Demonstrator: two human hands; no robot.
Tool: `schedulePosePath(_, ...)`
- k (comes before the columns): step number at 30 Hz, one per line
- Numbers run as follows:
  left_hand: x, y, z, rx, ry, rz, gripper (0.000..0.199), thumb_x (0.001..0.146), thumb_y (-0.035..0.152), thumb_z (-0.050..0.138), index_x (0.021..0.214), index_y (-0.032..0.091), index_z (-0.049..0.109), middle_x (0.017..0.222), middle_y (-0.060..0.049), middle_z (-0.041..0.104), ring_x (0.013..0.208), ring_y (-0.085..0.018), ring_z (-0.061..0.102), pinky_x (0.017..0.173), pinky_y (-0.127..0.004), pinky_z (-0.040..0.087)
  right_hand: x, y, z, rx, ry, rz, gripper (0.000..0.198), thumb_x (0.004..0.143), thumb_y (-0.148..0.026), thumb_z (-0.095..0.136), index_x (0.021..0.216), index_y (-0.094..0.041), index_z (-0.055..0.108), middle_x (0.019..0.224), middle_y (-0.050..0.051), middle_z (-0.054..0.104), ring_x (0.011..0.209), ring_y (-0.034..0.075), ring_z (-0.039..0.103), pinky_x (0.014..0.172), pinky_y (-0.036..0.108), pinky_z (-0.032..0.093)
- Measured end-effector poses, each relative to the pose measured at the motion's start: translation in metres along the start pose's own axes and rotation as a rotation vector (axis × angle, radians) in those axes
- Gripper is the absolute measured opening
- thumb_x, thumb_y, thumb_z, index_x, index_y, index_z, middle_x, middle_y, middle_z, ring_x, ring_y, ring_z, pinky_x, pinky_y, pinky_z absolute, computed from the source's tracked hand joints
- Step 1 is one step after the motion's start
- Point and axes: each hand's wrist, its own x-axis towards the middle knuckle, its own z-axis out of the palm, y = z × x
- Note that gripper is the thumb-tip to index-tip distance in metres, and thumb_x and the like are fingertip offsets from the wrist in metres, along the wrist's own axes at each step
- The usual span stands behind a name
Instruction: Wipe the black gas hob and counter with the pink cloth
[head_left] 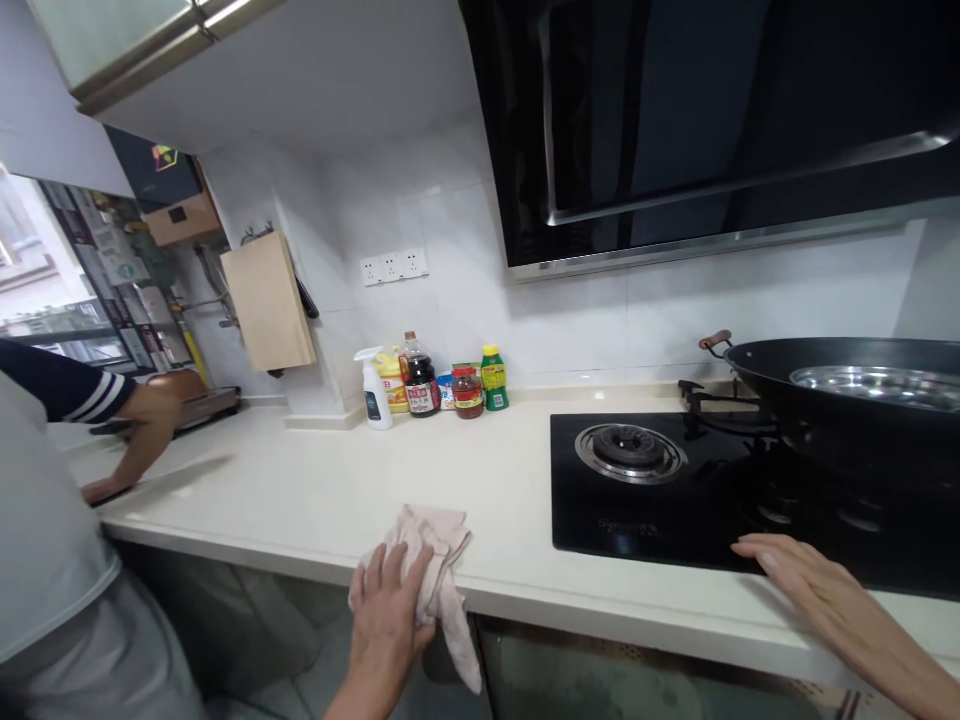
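My left hand (390, 615) presses on a pale pink cloth (442, 545) at the front edge of the white counter (315, 490). Its fingers are bent over the cloth, and one end of the fabric hangs down past the edge. My right hand (814, 590) reaches in from the lower right with fingers stretched out and nothing in them. Its fingertips are by the front edge of the black gas stove (600, 520); whether they touch the glass I cannot tell.
A black wok (810, 425) with a shiny metal lid or pan inside sits on the right burner. Several bottles, among them a white spray bottle (376, 395) and a dark sauce bottle (421, 385), line the wall. A person (60, 500) leans on the counter at left. The range hood (712, 120) hangs above.
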Motion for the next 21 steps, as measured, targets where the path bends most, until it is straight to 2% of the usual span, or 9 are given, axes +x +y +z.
schedulePosePath(5,0.002,0.03,0.001,-0.077,-0.027,0.036,0.075,0.06,0.018,0.075,0.133,0.032,0.067,0.14,-0.011,0.062,0.134,-0.044,0.046,0.114,-0.063,0.025,0.001,0.007,0.006,0.032,-0.002,-0.009,0.048,0.1,-0.06,0.04,0.126,-0.031,0.068,0.139,0.008,0.063,0.132,0.034,0.054,0.118,0.057,0.037)
schedulePosePath(7,-0.001,0.056,0.003,-0.17,-0.052,0.091,0.073,0.063,0.03,0.079,0.134,0.036,0.066,0.141,-0.01,0.062,0.133,-0.044,0.047,0.113,-0.065,0.024,0.001,0.009,0.007,0.042,-0.004,-0.008,0.048,0.099,-0.06,0.04,0.126,-0.03,0.067,0.139,0.007,0.063,0.132,0.034,0.055,0.119,0.057,0.037)
schedulePosePath(9,-0.005,0.094,0.008,-0.256,-0.046,0.18,0.071,0.066,0.048,0.08,0.134,0.04,0.064,0.141,-0.008,0.062,0.132,-0.043,0.048,0.112,-0.065,0.024,0.001,0.012,0.008,0.04,-0.014,0.006,0.049,0.099,-0.061,0.04,0.127,-0.031,0.067,0.139,0.006,0.063,0.132,0.033,0.054,0.119,0.057,0.036)
schedulePosePath(11,-0.01,0.143,0.013,-0.293,0.072,0.303,0.071,0.067,0.063,0.077,0.133,0.042,0.064,0.138,-0.008,0.064,0.127,-0.043,0.051,0.108,-0.065,0.028,0.001,0.014,0.007,0.024,-0.025,0.017,0.05,0.099,-0.062,0.04,0.126,-0.031,0.067,0.139,0.005,0.063,0.133,0.032,0.054,0.12,0.057,0.035)
schedulePosePath(13,-0.013,0.195,0.017,-0.307,0.282,0.404,0.073,0.066,0.07,0.074,0.131,0.039,0.064,0.13,-0.009,0.069,0.118,-0.041,0.055,0.103,-0.064,0.032,0.001,0.017,0.005,0.003,-0.031,0.012,0.049,0.098,-0.063,0.041,0.125,-0.032,0.068,0.139,0.004,0.063,0.133,0.032,0.054,0.12,0.056,0.035)
schedulePosePath(14,-0.013,0.22,0.018,-0.316,0.398,0.448,0.067,0.069,0.069,0.072,0.128,0.038,0.066,0.126,-0.009,0.071,0.116,-0.04,0.056,0.102,-0.063,0.033,0.001,0.017,0.004,-0.005,-0.037,0.005,0.048,0.098,-0.062,0.041,0.125,-0.032,0.068,0.139,0.003,0.063,0.133,0.031,0.054,0.12,0.054,0.036)
schedulePosePath(16,-0.011,0.259,0.019,-0.332,0.596,0.445,0.045,0.079,0.059,0.07,0.12,0.041,0.068,0.119,-0.006,0.073,0.114,-0.036,0.056,0.103,-0.061,0.032,0.0,0.018,0.001,-0.021,-0.052,-0.012,0.047,0.098,-0.062,0.042,0.127,-0.034,0.067,0.14,0.002,0.062,0.134,0.03,0.054,0.119,0.052,0.038)
schedulePosePath(18,-0.009,0.278,0.017,-0.353,0.683,0.431,0.033,0.086,0.052,0.067,0.118,0.043,0.069,0.117,-0.004,0.073,0.114,-0.034,0.056,0.104,-0.058,0.032,0.0,0.017,-0.001,-0.047,-0.058,-0.028,0.046,0.099,-0.061,0.042,0.127,-0.034,0.067,0.14,0.002,0.062,0.133,0.03,0.055,0.119,0.053,0.038)
schedulePosePath(21,-0.009,0.265,0.012,-0.405,0.65,0.494,0.04,0.09,0.056,0.061,0.127,0.043,0.065,0.125,-0.003,0.071,0.114,-0.031,0.057,0.103,-0.053,0.035,0.0,0.014,-0.003,-0.093,-0.052,-0.054,0.046,0.099,-0.061,0.043,0.125,-0.033,0.068,0.139,0.003,0.063,0.131,0.031,0.056,0.119,0.056,0.036)
